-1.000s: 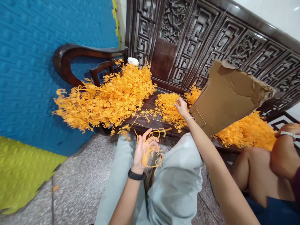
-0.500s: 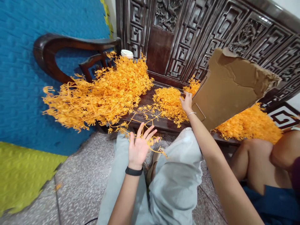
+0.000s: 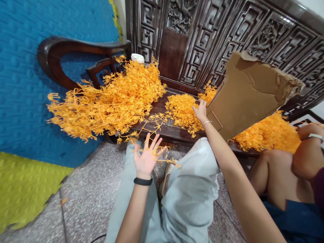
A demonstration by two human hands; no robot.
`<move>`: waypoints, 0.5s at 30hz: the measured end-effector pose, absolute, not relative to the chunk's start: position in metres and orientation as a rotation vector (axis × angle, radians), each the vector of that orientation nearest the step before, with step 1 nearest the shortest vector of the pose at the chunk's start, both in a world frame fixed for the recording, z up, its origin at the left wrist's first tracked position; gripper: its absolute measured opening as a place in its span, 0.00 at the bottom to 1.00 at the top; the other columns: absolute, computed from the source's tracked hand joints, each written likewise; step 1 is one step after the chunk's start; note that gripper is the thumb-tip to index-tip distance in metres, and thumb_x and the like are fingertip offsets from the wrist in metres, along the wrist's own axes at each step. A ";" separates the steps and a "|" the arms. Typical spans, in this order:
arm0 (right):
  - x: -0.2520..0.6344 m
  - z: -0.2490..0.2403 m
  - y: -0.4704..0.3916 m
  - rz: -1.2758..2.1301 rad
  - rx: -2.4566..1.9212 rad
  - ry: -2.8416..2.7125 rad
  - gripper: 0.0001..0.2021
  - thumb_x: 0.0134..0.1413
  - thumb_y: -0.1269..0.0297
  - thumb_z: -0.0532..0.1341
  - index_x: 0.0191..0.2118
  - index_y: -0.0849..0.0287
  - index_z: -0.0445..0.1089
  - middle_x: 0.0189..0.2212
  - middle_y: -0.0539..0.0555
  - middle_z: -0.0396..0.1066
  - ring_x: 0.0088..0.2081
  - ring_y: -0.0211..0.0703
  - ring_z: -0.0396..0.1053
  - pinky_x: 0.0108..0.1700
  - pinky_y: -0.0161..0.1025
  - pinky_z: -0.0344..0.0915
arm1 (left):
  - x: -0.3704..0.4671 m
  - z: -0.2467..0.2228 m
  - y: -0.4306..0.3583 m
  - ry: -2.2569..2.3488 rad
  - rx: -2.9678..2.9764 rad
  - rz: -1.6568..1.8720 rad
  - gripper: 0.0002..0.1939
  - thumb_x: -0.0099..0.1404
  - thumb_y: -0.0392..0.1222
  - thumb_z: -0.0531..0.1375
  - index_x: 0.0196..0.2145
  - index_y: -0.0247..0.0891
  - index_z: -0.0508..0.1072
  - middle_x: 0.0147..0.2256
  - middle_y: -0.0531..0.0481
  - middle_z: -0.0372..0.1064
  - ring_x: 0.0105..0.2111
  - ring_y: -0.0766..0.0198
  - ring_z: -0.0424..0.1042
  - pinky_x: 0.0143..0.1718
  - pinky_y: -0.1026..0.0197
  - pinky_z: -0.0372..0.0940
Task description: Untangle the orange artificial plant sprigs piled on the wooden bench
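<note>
My left hand [image 3: 145, 160] is palm up over my lap, fingers spread. A thin branched orange plastic sprig [image 3: 169, 160] lies across its palm and fingers, trailing back toward the big heap of orange plastic sprigs [image 3: 118, 101] on the bench's left. My right hand [image 3: 201, 111] reaches to the bench seat at the right edge of a smaller orange pile [image 3: 182, 109], beside a leaning cardboard piece [image 3: 248, 91]. Its thumb stands apart from the fingers, and nothing shows gripped in it. Part of the fingers is turned away from view.
The dark carved wooden bench [image 3: 174, 54] has a curved armrest [image 3: 50, 64] at left. A white round container [image 3: 137, 58] stands behind the heap. Another orange pile [image 3: 270, 135] lies right of the cardboard, near a seated person's bare leg [image 3: 273, 172]. Blue foam matting [image 3: 20, 101] covers the left side.
My left hand has moved slightly left, and the sprig across it has shifted. My right hand has barely moved. At the far right, the other person's arm has moved further into view.
</note>
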State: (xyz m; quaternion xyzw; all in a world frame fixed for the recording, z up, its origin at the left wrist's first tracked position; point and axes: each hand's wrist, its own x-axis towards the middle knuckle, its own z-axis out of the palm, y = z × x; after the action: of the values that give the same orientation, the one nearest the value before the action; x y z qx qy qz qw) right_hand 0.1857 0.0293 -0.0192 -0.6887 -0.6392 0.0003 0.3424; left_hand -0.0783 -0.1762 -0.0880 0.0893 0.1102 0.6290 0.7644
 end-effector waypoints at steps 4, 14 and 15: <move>0.187 -0.020 0.028 0.030 -1.809 -1.628 0.26 0.45 0.68 0.59 0.52 0.64 0.54 0.51 0.65 0.51 0.51 0.52 0.59 0.53 0.49 0.56 | -0.080 -0.090 -0.177 0.195 0.239 1.366 0.32 0.59 0.54 0.47 0.60 0.47 0.51 0.60 0.43 0.51 0.60 0.51 0.47 0.52 0.39 0.50; 0.188 -0.024 0.030 0.068 -1.820 -1.634 0.27 0.44 0.68 0.59 0.52 0.65 0.53 0.51 0.66 0.51 0.52 0.52 0.58 0.53 0.48 0.56 | -0.103 -0.085 -0.180 0.244 0.576 1.242 0.38 0.47 0.44 0.50 0.57 0.32 0.56 0.56 0.34 0.55 0.56 0.40 0.52 0.50 0.36 0.52; 0.188 -0.025 0.031 0.064 -1.805 -1.635 0.27 0.44 0.68 0.59 0.52 0.65 0.54 0.50 0.66 0.51 0.52 0.52 0.58 0.53 0.47 0.57 | -0.106 -0.085 -0.179 0.268 0.619 1.241 0.38 0.48 0.45 0.50 0.57 0.32 0.56 0.57 0.35 0.55 0.56 0.41 0.52 0.50 0.37 0.53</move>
State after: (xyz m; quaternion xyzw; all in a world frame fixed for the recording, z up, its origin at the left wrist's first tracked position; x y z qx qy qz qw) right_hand 0.1884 0.0309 -0.0252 -0.6952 -0.6299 0.0247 0.3453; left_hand -0.1059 -0.1795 -0.0850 0.2845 0.1231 0.5701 0.7609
